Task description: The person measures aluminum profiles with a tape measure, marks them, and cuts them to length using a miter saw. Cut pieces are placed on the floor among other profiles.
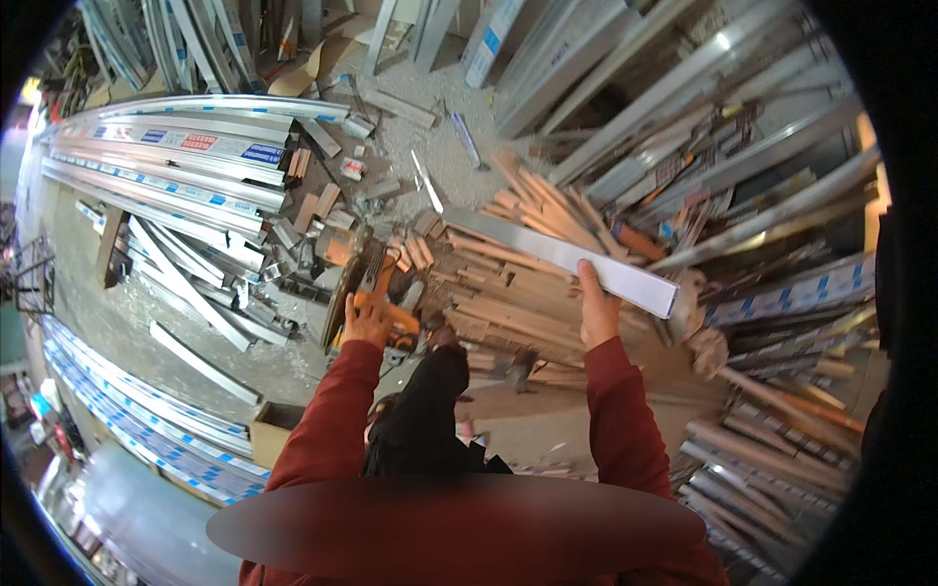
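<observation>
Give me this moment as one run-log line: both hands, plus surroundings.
left hand: on orange power saw | right hand: holding pale metal profile | nearby: brown strips, stacked metal lengths

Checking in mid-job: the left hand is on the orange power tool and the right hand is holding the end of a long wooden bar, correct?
Not quite: the bar isn't wooden. The head view shows the left hand on the orange power tool and the right hand holding the end of a long silvery metal bar.
</observation>
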A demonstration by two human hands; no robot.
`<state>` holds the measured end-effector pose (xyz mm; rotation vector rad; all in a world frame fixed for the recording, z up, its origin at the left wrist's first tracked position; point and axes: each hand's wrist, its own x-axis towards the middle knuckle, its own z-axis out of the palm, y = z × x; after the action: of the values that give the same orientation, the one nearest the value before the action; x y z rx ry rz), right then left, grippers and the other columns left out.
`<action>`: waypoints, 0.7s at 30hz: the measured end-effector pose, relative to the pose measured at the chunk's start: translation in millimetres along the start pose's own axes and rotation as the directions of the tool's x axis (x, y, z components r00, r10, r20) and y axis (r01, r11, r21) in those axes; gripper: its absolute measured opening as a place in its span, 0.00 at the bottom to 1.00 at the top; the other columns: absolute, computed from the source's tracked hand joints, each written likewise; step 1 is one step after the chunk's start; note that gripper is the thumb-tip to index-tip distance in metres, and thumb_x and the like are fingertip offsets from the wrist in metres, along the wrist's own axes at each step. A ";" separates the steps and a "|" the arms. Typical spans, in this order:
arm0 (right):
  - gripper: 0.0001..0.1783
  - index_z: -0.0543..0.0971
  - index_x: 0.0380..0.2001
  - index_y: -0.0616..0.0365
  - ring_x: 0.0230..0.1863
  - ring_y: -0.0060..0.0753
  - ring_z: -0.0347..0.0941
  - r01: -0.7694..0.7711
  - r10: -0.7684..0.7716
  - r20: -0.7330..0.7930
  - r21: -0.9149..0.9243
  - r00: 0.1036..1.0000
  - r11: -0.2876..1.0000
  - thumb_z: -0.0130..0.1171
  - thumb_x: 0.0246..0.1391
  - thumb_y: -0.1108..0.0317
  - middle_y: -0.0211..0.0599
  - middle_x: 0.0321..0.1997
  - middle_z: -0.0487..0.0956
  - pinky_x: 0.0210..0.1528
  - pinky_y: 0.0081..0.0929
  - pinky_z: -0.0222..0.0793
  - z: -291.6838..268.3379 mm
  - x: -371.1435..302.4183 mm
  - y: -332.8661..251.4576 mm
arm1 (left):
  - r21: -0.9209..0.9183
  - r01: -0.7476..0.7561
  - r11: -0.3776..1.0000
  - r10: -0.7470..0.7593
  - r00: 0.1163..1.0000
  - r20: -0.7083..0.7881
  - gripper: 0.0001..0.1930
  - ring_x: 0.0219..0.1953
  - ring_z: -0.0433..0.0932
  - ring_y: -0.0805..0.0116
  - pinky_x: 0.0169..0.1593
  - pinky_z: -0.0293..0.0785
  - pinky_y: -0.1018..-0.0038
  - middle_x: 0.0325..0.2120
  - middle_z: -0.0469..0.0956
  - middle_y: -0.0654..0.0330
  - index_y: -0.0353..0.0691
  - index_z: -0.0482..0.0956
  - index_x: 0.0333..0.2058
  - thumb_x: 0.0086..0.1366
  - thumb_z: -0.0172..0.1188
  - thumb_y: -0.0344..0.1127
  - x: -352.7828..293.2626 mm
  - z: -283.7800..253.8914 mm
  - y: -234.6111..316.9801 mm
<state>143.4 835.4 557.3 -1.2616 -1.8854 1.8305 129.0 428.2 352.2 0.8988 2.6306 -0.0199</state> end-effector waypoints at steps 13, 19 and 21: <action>0.28 0.71 0.57 0.74 0.47 0.44 0.80 0.074 -0.064 0.215 -0.039 0.974 0.997 0.63 0.65 0.61 0.49 0.55 0.77 0.50 0.38 0.80 105.9 86.4 -141.9 | -0.068 0.076 0.995 -0.061 0.977 0.203 0.17 0.70 0.61 0.60 0.75 0.31 0.37 0.59 0.75 0.68 0.56 0.85 0.51 0.69 0.51 0.38 6.9 11.3 11.7; 0.31 0.71 0.59 0.72 0.49 0.43 0.79 0.210 -0.185 0.334 -0.039 0.924 0.977 0.66 0.63 0.60 0.51 0.58 0.76 0.52 0.40 0.79 174.5 172.3 -193.0 | -0.009 0.060 0.998 -0.059 0.992 0.112 0.18 0.71 0.60 0.59 0.75 0.32 0.37 0.61 0.74 0.67 0.55 0.83 0.53 0.68 0.51 0.40 1.4 17.1 11.6; 0.27 0.72 0.58 0.67 0.50 0.42 0.78 0.176 -0.167 0.375 0.010 0.912 0.984 0.67 0.62 0.62 0.46 0.56 0.77 0.55 0.40 0.77 207.6 216.3 -203.3 | -0.038 0.062 0.997 -0.057 0.993 0.107 0.19 0.71 0.59 0.58 0.75 0.34 0.36 0.62 0.73 0.66 0.55 0.84 0.53 0.66 0.51 0.42 1.5 16.2 11.2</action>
<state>-212.7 869.4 614.9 -0.7556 -2.1324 2.0696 139.9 435.9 337.7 0.7835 2.5494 -0.0274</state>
